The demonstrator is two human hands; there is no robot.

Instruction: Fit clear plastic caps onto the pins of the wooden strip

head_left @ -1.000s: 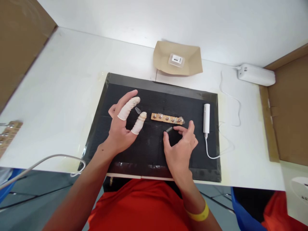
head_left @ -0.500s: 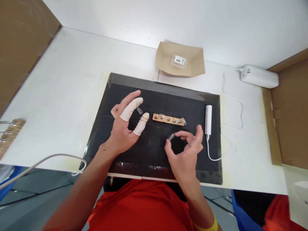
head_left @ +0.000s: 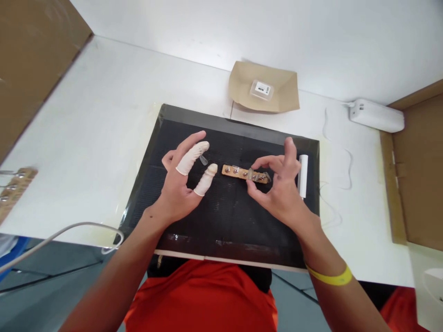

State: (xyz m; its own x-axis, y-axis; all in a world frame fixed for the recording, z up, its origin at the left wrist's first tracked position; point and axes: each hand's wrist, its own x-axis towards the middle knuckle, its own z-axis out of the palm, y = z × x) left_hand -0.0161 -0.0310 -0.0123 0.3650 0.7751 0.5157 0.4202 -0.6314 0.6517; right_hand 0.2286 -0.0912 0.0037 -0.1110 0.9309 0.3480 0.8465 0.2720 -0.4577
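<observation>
My right hand [head_left: 282, 182] pinches a small clear, greyish piece [head_left: 249, 174] between thumb and fingertip. It holds the piece over the middle of a narrow wooden strip [head_left: 238, 171] set with several shiny metal knobs. Some clear bits sit along that strip, one at its right end. To the left, my left hand [head_left: 185, 177] is open, with white finger cots on thumb and index finger. Another small clear piece [head_left: 203, 160] shows beside those fingertips, apparently on the black mat [head_left: 214, 216]; whether the index finger touches it I cannot tell.
Behind the mat stands a cardboard tray [head_left: 238, 92] holding a labelled clear plastic box [head_left: 262, 90]. A white stick-shaped device [head_left: 303, 175] lies at the mat's right, partly behind my right hand. Further right is a white power strip [head_left: 377, 115]. Another knobbed wooden piece [head_left: 17, 189] lies far left.
My right hand has moved up and away from me with the clear piece, from the bare mat onto the wooden strip. My left hand has stayed almost where it was.
</observation>
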